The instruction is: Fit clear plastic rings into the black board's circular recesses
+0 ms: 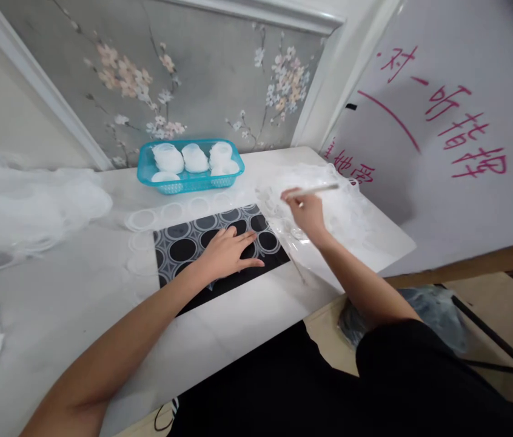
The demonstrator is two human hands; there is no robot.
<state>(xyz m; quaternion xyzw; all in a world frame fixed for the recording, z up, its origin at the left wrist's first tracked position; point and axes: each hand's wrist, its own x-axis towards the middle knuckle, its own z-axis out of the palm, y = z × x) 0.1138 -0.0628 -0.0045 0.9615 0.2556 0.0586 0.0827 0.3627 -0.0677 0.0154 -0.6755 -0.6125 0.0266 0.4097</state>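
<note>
On black mat (238,267): left hand (227,252) flat; right hand (306,212) gripping one stick (318,190).

Even, diffuse indoor light is provided from above; no single source is seen. Soft shadows are cast beneath the left hand (227,252) and on the whiteboard (442,152). The white table (220,328) is nearly overexposed, so clear plastic detail is lost. Straight lines are bent by wide-angle distortion towards the edges. Slight blur is noted at the corners.
</note>
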